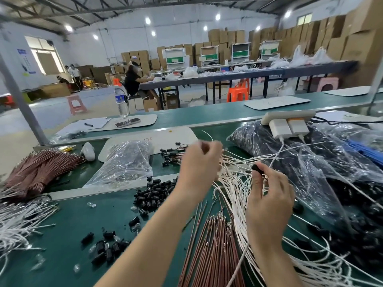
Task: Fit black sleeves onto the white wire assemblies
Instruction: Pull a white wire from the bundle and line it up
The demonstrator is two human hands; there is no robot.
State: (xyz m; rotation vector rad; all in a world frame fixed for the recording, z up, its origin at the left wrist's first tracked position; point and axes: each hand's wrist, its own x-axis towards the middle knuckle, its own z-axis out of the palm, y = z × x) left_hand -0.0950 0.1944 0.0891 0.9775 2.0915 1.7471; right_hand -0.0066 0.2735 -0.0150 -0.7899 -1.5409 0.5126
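Evidently the job is still in its early-to-middle run. The right hand (267,195) pinches one short black plastic sleeve (256,168) between thumb and fingertips, raised above the green tabletop (68,224). The left hand (199,162) is curled closed just beside it, seemingly gripping a thin white wire (207,135) whose end arcs up past the knuckles. Whether that wire has entered the sleeve cannot be told, as the hands hide the join.

Much is left, by my reading. A broad fan of bare white wire assemblies (232,183) lies under and between the hands, none showing a sleeve. A heap of loose black sleeves (153,193) waits near the left forearm, with a scatter of more sleeves (107,245) nearer the camera. A second bunch of white wires (18,224) lies at the far left; these may be finished pieces, but they are too blurred to say. Some brown wires with black sleeves fitted (174,156) lie beyond the left hand.

Of writing, almost nothing can be read. The clear plastic water bottle (121,102) carries a blue label, and a blue poster (21,51) hangs on the far wall, both too small to make out. Faint marks show on the white mat (267,103) further back, illegible as well.
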